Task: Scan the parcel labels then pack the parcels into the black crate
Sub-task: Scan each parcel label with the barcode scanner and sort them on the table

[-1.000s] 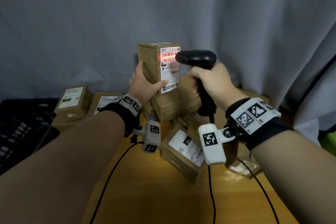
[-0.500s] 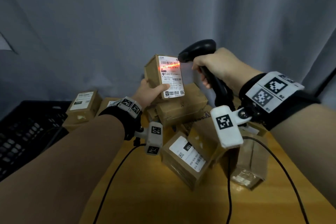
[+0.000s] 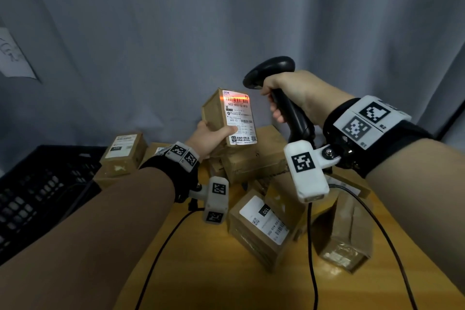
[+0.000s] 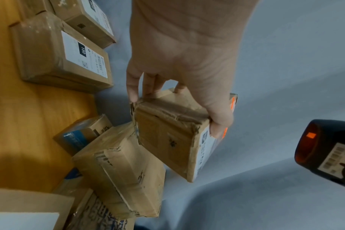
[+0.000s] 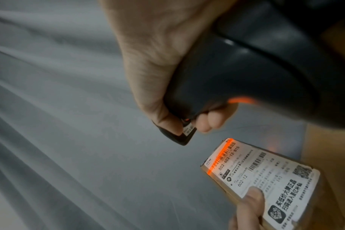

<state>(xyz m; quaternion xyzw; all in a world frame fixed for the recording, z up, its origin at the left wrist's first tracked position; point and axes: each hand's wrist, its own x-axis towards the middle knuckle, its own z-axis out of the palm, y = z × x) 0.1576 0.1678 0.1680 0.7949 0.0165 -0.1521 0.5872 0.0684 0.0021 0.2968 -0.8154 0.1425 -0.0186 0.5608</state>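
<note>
Well, the black crate (image 3: 37,196) sits at nine o'clock of the box pile. Up above the pile, my left hand (image 3: 211,137) holds a parcel (image 3: 227,118) standing tall, its label (image 3: 239,118) facing three o'clock. My right hand (image 3: 297,93) grips the scanner (image 3: 274,88), its red line across the label's top.

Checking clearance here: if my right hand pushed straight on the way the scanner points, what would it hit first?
Probably the held parcel: the scanner in the right hand points at its label, where the red beam falls. Depth is unclear.
</note>
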